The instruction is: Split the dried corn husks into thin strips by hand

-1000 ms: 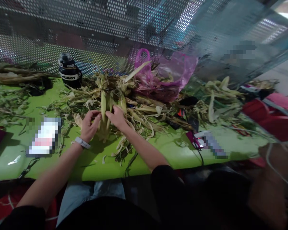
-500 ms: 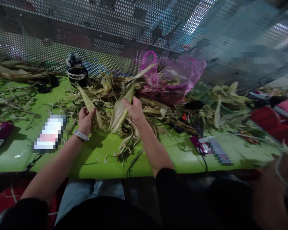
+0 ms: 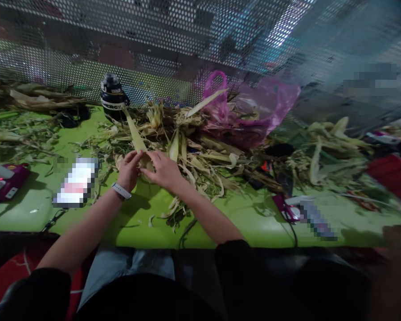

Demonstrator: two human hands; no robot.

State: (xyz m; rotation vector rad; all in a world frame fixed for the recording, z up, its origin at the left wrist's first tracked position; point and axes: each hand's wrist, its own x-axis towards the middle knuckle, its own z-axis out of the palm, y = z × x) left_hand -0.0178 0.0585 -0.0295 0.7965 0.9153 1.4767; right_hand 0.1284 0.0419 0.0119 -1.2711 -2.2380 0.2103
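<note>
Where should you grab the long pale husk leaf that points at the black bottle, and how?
Probably by its wide near end, pinched between thumb and fingers, coming from the person's side: the husk leaf narrows toward the black bottle, and its broad end lies at the left hand and right hand.

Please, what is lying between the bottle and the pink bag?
In the head view, a heap of husks lies between the bottle and the pink bag.

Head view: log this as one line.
left hand: at pale husk, near end | right hand: same end | black bottle: upright
</note>
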